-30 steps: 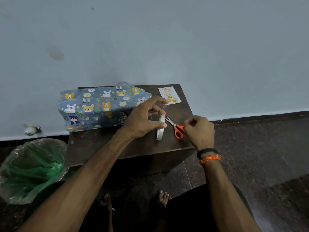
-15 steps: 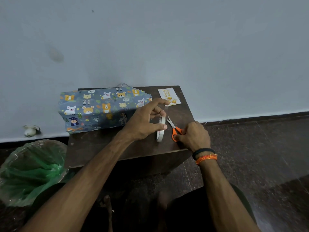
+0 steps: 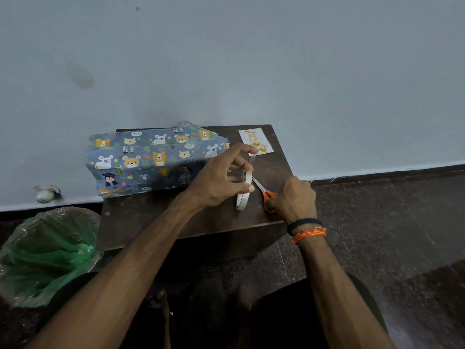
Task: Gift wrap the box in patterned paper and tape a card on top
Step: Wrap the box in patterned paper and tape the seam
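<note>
A box wrapped in grey-blue animal-patterned paper (image 3: pixel 151 159) lies on the left of a small dark wooden table (image 3: pixel 156 217), against the wall. A white card with gold print (image 3: pixel 255 141) lies at the table's far right corner. My left hand (image 3: pixel 219 177) holds a roll of clear tape (image 3: pixel 243 191) upright, with a strip of tape pulled up to its index finger. My right hand (image 3: pixel 293 199) closes around the handles of orange scissors (image 3: pixel 266 195) lying on the table just right of the roll, blades pointing at the tape.
A clear bag with green contents (image 3: pixel 47 253) sits on the floor left of the table. A small white object (image 3: pixel 46 193) lies by the wall's base. Dark stone floor (image 3: pixel 390 235) stretches to the right. The table's near edge is close to my knees.
My right hand has dropped onto the scissors and closed around their handles. My left hand keeps the tape roll upright in nearly the same place.
</note>
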Demonstrator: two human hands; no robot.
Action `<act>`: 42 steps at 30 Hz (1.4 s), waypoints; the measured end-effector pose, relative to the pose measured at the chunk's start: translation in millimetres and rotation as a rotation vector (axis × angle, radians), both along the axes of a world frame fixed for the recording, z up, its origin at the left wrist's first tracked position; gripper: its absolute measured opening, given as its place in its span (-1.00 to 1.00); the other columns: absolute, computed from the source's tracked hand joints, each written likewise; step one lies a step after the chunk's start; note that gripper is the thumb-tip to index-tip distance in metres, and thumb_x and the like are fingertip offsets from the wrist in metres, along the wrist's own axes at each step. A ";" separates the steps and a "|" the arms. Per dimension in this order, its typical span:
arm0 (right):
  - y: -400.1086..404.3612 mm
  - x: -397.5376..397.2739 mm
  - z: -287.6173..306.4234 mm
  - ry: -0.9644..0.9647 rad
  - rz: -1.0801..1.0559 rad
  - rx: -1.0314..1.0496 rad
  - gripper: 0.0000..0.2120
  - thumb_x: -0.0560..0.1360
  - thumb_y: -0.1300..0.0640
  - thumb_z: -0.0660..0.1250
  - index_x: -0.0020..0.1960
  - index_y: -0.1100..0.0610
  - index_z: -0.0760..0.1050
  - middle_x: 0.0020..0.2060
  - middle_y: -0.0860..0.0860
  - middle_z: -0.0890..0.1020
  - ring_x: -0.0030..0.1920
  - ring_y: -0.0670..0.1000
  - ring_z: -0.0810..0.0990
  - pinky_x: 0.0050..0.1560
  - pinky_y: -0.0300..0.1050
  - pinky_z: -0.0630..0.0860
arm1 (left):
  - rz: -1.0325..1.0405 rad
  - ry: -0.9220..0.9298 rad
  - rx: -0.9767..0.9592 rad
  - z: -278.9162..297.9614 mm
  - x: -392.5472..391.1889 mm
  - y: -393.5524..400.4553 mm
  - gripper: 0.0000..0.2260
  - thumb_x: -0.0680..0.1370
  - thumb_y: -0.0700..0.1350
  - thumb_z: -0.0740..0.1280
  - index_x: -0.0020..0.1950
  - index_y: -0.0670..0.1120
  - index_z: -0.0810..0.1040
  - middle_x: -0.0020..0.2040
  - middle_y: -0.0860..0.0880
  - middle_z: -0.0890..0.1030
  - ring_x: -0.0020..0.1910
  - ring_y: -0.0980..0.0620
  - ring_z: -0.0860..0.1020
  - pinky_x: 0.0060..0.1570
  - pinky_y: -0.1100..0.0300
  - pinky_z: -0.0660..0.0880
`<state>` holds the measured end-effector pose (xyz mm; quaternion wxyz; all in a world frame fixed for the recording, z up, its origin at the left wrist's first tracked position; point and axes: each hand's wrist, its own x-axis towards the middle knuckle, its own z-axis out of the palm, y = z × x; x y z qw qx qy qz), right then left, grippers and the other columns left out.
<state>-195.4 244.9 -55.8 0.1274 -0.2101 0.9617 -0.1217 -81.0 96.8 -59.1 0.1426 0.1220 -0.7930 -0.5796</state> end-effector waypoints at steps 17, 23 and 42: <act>34.1 -12.9 28.8 -0.565 0.102 -0.447 -0.54 0.22 -0.28 0.52 -0.29 0.13 0.60 -0.12 0.17 0.74 -0.18 0.26 0.73 -0.07 0.22 0.70 | -0.008 0.031 0.025 0.6 1.5 -2.4 -0.38 0.40 -0.29 0.58 0.37 0.06 0.47 0.04 -0.10 0.58 0.12 0.05 0.60 0.08 0.23 0.61; 41.2 -18.6 34.4 -0.541 0.207 -0.452 -0.66 0.38 0.03 0.57 -0.21 0.32 0.60 0.09 0.09 0.62 -0.10 0.10 0.75 -0.08 0.14 0.70 | -0.008 0.031 -0.033 1.7 1.1 -2.4 -0.38 0.41 -0.26 0.59 0.38 0.08 0.47 0.02 -0.07 0.58 0.10 0.15 0.58 0.00 0.34 0.58; 36.4 -26.5 30.2 -0.295 0.335 -0.487 -0.73 0.35 0.07 0.62 -0.30 0.23 0.63 -0.04 0.06 0.56 -0.21 0.08 0.69 -0.12 0.23 0.66 | -0.103 0.028 -0.082 8.7 3.1 4.2 -0.35 0.39 -0.28 0.59 0.40 0.06 0.47 0.04 -0.03 0.57 0.12 0.18 0.57 0.04 0.34 0.58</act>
